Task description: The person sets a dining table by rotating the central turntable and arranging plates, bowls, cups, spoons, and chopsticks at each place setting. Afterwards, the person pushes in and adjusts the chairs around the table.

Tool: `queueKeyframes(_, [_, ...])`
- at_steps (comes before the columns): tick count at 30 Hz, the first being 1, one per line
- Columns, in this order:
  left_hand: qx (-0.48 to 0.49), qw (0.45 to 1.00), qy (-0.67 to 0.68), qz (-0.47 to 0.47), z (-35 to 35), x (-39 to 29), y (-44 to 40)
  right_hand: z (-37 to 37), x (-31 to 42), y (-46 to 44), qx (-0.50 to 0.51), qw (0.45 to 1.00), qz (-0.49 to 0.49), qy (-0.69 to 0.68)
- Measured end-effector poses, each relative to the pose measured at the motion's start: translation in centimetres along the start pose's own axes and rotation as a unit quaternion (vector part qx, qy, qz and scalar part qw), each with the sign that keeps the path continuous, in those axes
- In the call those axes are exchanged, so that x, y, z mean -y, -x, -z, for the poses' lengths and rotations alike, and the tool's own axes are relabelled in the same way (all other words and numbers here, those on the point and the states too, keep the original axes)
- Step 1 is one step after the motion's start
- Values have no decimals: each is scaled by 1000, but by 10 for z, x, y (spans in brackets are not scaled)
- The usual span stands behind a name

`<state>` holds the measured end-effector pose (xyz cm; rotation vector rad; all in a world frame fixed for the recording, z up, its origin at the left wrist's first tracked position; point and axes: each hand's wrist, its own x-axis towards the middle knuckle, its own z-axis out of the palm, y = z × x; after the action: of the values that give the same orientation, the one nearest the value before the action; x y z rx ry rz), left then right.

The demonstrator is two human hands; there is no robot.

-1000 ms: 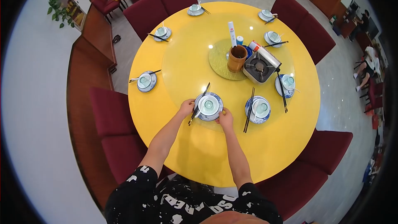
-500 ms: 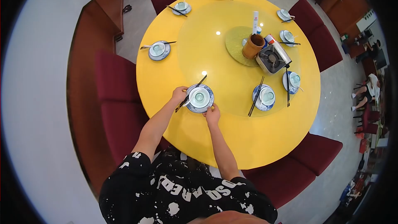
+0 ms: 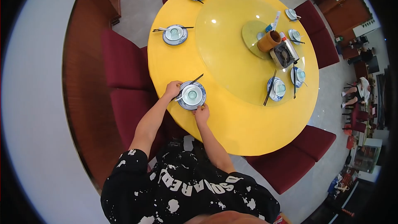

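A blue-and-white plate (image 3: 202, 98) is between my two hands near the table's left front edge. On it sits a white bowl (image 3: 185, 93) with a small clear glass cup (image 3: 192, 95) inside. A white spoon (image 3: 179, 98) and dark chopsticks (image 3: 197, 79) lie across the setting's left and far side. My left hand (image 3: 173, 89) is closed on the plate's left rim, by the chopsticks. At the near right rim, my right hand (image 3: 202, 114) pinches the plate. Whether its base touches the yellow tabletop (image 3: 232, 120) I cannot tell.
More place settings, such as one plate (image 3: 175, 41) at the left, ring the table. Toward the right stand a portable gas stove (image 3: 283, 55) and a brown cylindrical holder (image 3: 269, 41) by a glass turntable (image 3: 224, 58). Dark red chairs (image 3: 128, 60) surround the table.
Both hands and the plate setting have shifted left, closer to the table edge, off the area beside the glass turntable. The camera view has also shifted.
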<state>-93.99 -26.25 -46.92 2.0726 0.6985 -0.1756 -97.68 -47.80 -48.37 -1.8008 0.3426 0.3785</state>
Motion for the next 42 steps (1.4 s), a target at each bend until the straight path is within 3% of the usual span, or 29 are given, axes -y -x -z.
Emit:
queueKeyframes(7, [29,996,-6,-84,8,3,-30,-31,2,4,-66,998,10,15])
queueKeyframes(14, [51,993,72,-73,18,11,-28,-31,-23,-7,-73,991,46,97])
queueKeyframes(18, [-22,994,110,20,59,-4,22,-11,1,23,-2,999,-37,-25])
queueKeyframes(19, [-82,987,139,-1,63,4,37,-4,3,32,4,998,-52,-32])
queueKeyframes(21, [-170,953,250,-16,51,34,54,13,2,55,19,998,-56,-2])
queueKeyframes(26, [-258,898,355,14,12,92,78,60,-50,107,40,997,-63,29])
queueKeyframes(31, [-311,868,387,-6,-6,76,101,101,-87,147,31,992,-115,51])
queueKeyframes(34, [-233,861,451,41,-8,50,130,138,-108,173,-6,987,-138,81])
queueKeyframes(37, [-151,892,420,72,-36,64,162,176,-111,197,-30,971,-226,76])
queueKeyframes(42, [2,932,344,113,-94,70,230,235,-194,247,-76,939,-334,19])
